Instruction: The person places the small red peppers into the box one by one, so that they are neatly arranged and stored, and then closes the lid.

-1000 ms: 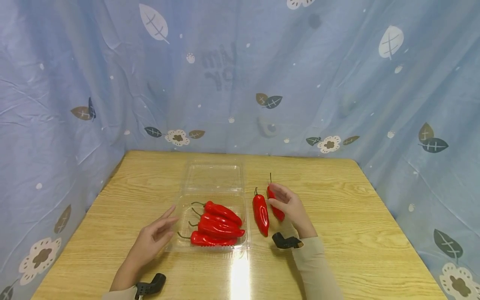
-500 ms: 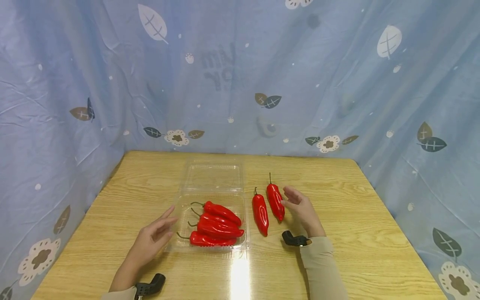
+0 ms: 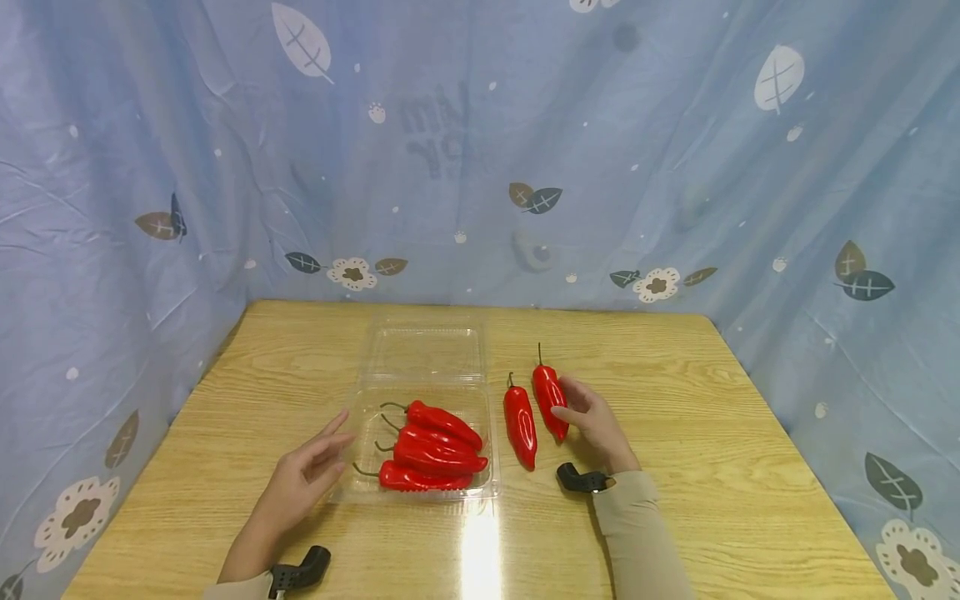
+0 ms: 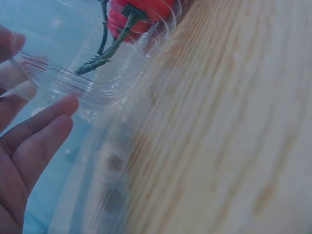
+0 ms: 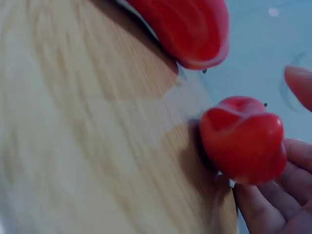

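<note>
A clear plastic clamshell container point(image 3: 428, 384) lies open on the wooden table, its lid point(image 3: 427, 350) folded back. Several red peppers point(image 3: 435, 455) with green stems lie side by side in its base. At the container's left edge is my left hand point(image 3: 296, 487), fingers loosely extended, with fingertips right at the clear wall point(image 4: 92, 87). Two more red peppers rest on the table right of the container. My right hand point(image 3: 597, 423) is at the farther-right pepper point(image 3: 550, 402), fingers along its right side; in the right wrist view the thumb point(image 5: 301, 85) stands apart from it.
The other loose pepper point(image 3: 521, 427) lies between the container and the right-hand pepper. A blue patterned curtain point(image 3: 480, 167) hangs behind and beside the wooden table point(image 3: 675, 375). Black devices, one of them point(image 3: 300, 570) on the left wrist, are worn on both wrists.
My right hand drew off the right-hand pepper to the right, uncovering it, then came back slightly left against its side. My left hand and the peppers have stayed in place.
</note>
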Demonstrator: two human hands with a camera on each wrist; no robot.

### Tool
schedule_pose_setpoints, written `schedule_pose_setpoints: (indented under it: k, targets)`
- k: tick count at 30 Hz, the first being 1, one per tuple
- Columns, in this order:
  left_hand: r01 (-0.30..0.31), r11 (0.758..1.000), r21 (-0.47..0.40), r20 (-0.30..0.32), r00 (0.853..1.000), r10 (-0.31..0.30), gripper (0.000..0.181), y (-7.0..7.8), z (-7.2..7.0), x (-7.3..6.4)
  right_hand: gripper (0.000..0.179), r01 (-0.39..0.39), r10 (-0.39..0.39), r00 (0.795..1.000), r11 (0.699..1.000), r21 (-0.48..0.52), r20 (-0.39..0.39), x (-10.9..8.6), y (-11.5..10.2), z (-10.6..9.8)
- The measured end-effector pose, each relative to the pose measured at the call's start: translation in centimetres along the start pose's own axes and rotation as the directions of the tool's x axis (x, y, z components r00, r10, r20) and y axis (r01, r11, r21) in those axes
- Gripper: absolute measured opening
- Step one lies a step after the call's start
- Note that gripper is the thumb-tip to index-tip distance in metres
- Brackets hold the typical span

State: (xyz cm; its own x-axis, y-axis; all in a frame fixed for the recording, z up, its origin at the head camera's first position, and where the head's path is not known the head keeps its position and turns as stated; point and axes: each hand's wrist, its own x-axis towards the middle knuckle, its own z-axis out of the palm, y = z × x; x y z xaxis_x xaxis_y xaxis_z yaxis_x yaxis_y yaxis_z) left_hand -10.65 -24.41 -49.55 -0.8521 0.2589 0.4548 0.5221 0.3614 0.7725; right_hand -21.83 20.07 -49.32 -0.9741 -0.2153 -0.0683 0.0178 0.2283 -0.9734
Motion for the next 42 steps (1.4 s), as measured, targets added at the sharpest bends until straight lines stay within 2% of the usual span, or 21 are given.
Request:
schedule_pose_setpoints:
  k: [3,10,17,22,34,42]
  targets:
    - [0.003,1.000,-0.004,-0.001,1.000,-0.003,0.033,0.15,-0.07,0.03,0.071,0.007,-0.007,1.000,1.000,0.005,0.017,0.15,0.50,0.17]
    - [-0.016,1.000,-0.004,-0.018,1.000,0.016,0.033,0.23,-0.04,-0.04,0.073,0.021,-0.021,1.000,0.996,-0.085,0.003,0.39,0.81,0.40]
    - [-0.008,1.000,-0.011,-0.024,1.000,0.007,0.031,0.16,0.09,-0.17,0.067,0.030,-0.031,0.999,0.994,-0.104,-0.006,0.44,0.90,0.36]
    - [0.005,1.000,-0.010,-0.017,1.000,-0.005,0.031,0.06,0.09,-0.15,0.062,0.005,-0.010,0.999,0.993,-0.114,-0.037,0.51,0.95,0.30]
    - [-0.019,1.000,0.013,-0.037,0.999,0.020,0.032,0.10,0.15,0.10,0.056,-0.027,0.017,0.992,0.997,-0.075,-0.128,0.53,0.99,0.37]
    - [-0.011,1.000,0.005,-0.035,0.999,0.011,0.032,0.37,0.13,0.08,0.055,-0.047,0.043,0.986,0.999,-0.018,-0.159,0.35,0.99,0.45]
